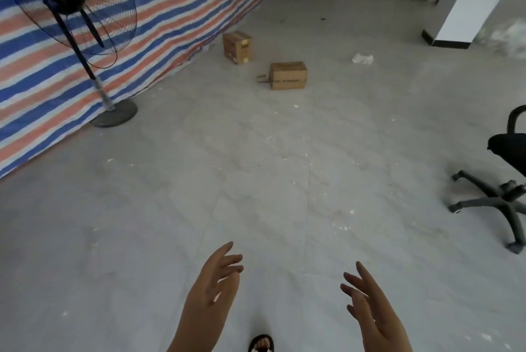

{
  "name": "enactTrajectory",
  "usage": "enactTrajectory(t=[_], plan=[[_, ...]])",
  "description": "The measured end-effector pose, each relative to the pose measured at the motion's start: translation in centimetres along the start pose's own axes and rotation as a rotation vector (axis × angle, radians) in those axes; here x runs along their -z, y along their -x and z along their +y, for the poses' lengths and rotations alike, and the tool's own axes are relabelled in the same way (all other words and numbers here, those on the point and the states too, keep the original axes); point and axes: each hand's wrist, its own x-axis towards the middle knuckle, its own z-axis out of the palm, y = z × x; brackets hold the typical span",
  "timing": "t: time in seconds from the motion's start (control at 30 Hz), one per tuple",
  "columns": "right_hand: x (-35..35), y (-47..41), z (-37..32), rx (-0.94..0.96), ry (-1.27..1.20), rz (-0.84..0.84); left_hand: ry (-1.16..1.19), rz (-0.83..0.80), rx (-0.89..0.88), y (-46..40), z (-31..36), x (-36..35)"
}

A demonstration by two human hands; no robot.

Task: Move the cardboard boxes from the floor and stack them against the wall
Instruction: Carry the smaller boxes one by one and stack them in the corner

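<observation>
Both hands hang in front of the body holding nothing: the left hand point(212, 289) and the right hand point(367, 303) have fingers spread and loosely straight, palms turned toward each other. The step in hand looks like the approach, walking across the floor point(256, 181) toward the boxes before any pick-up.

Two boxes sit well ahead on the floor. The far box point(237, 47) stands upright just beside the striped tarp point(170, 24). The near box point(289, 75) lies lower and farther out on the floor, with a loop handle at its left end. They are near each other but apart. More brown, box-like shapes line the far wall, too blurred to count surely.

The next move, by my judgement, calls for closing the gap, stooping, and taking the near box with both hands at its sides, or by its handle.

Other counts: one fan point(68, 7) on a stand at left, one chair point(503, 181) at right, one sandalled foot point(262, 344) below, one white scrap point(363, 58).
</observation>
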Motion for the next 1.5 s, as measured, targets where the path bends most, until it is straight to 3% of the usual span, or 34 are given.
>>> enactTrajectory(t=[0.33, 0.63, 0.93, 1.17, 1.3, 1.5], plan=[[-1.2, -20.7, -3.1, -0.052, -0.039, 0.05, -0.007, -0.02, 0.074, -20.5, 1.3, -6.8], [3.1, -47.1, -6.6, -0.021, -0.011, 0.043, -0.002, 0.008, 0.062, -41.6, 5.2, -18.9], [3.4, -66.4, -6.7, -0.094, 0.073, -0.078, 0.003, 0.067, 0.131, -58.7, 6.5, -25.8], [1.3, -85.7, -8.4, -0.077, 0.047, -0.041, -0.011, 0.007, 0.091, -78.5, 7.6, -30.7], [0.0, -96.0, -12.8, -0.024, 0.0, 0.013, -0.017, -0.014, 0.017, -90.3, 11.1, -32.7], [-0.7, -109.5, -13.9, -0.039, 0.003, 0.018, -0.031, -0.061, 0.051, -102.7, 12.8, -36.4]])
